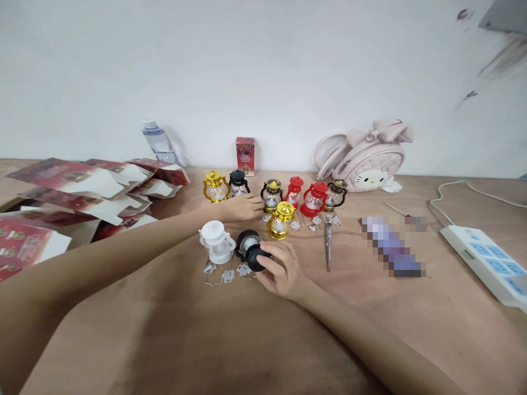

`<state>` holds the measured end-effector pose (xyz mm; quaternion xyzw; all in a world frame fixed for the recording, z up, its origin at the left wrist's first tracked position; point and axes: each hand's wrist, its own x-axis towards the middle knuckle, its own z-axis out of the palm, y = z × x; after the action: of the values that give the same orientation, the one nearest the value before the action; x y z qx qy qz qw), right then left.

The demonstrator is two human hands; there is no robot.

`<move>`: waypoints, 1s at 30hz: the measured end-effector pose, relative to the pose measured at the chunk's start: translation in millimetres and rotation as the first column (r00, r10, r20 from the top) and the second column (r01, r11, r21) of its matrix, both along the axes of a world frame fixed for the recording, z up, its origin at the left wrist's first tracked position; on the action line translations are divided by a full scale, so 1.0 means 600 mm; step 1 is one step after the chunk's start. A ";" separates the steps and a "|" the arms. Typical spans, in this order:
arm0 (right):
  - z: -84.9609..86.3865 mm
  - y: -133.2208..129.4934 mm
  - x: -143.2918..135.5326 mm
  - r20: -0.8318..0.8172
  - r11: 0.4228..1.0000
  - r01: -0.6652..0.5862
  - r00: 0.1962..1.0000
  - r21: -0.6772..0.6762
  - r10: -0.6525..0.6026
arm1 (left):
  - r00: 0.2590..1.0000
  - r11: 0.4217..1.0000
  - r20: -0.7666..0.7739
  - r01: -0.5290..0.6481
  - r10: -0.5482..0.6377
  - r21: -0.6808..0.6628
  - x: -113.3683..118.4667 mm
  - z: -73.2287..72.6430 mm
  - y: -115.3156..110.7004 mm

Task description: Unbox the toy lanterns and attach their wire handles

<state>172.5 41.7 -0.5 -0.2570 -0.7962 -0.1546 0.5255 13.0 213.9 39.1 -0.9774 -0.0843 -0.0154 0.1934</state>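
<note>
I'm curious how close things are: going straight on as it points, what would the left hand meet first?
The left hand would probably meet the black-and-gold lantern just beyond its fingers first, though depth is hard to judge.

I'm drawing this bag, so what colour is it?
The bag is pale pink, with a cat face on its front; the head view shows it best.

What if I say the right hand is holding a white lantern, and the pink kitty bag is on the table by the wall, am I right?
Not quite: the head view shows the right hand holding a black lantern. The pink kitty bag is indeed on the table by the wall.
</note>
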 end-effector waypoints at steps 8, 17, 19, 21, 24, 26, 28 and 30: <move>0.005 -0.002 -0.003 0.006 0.999 0.038 0.999 -0.005 -0.038 | 0.995 0.996 0.101 -0.037 0.029 0.082 -0.023 0.028 0.000; 0.043 0.004 -0.023 0.128 0.963 0.267 0.957 -0.033 -0.261 | 0.994 0.992 0.097 -0.057 0.046 0.111 -0.059 0.033 0.008; 0.056 0.009 -0.028 0.173 0.951 0.303 0.941 -0.057 -0.289 | 0.995 0.992 0.090 -0.054 0.044 0.113 -0.062 0.037 0.008; 0.069 0.016 -0.031 0.216 0.935 0.338 0.926 -0.111 -0.309 | 0.995 0.992 0.086 -0.052 0.042 0.114 -0.066 0.045 0.008; 0.085 0.027 -0.035 0.284 0.893 0.387 0.904 -0.228 -0.319 | 0.995 0.991 0.086 -0.057 0.047 0.119 -0.074 0.061 0.011; 0.097 0.033 -0.034 0.334 0.871 0.396 0.895 -0.290 -0.296 | 0.993 0.990 0.110 -0.067 0.053 0.123 -0.081 0.070 0.013; 0.114 0.041 -0.029 0.359 0.867 0.382 0.896 -0.321 -0.262 | 0.985 0.990 0.168 -0.071 0.049 0.126 -0.089 0.079 0.014; 0.134 0.057 -0.019 0.346 0.864 0.376 0.902 -0.335 -0.259 | 0.974 0.988 0.223 -0.079 0.047 0.137 -0.095 0.088 0.014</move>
<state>160.9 75.7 79.7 -0.4606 -0.8249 -0.1126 0.3077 -43.9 222.1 91.9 -0.9500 -0.1346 -0.1228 0.2536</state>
